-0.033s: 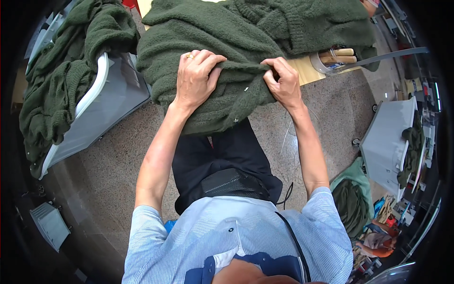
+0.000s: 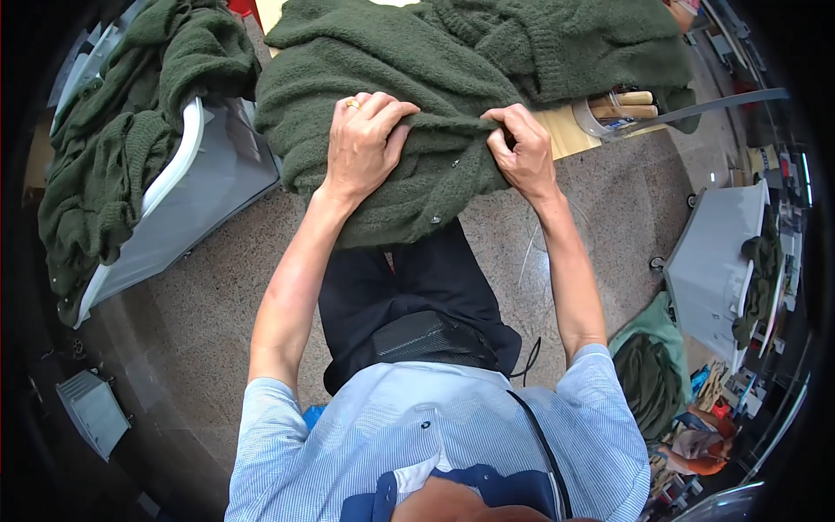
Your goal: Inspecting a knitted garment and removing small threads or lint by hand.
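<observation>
A dark green knit cardigan (image 2: 365, 65) lies bunched over the table (image 2: 570, 137), and its lower part hangs over the near edge toward my lap. My left hand (image 2: 364, 143) pinches a fold of it between thumb and bent fingers. To the right, my right hand (image 2: 525, 155) grips the same fold, and the knit edge is drawn straight between the two hands. Small shiny buttons (image 2: 435, 220) show on the band below my right hand. The fingertips of both hands are partly buried in the knit.
At left, a grey bin (image 2: 228, 165) with a white rim is heaped with green knitwear (image 2: 117, 165). Wooden-handled tools (image 2: 624, 111) sit in a clear holder at the table's right. Another grey wheeled bin (image 2: 713, 252), a cloth-lined pile (image 2: 648, 374) and a person (image 2: 703, 444) are farther right.
</observation>
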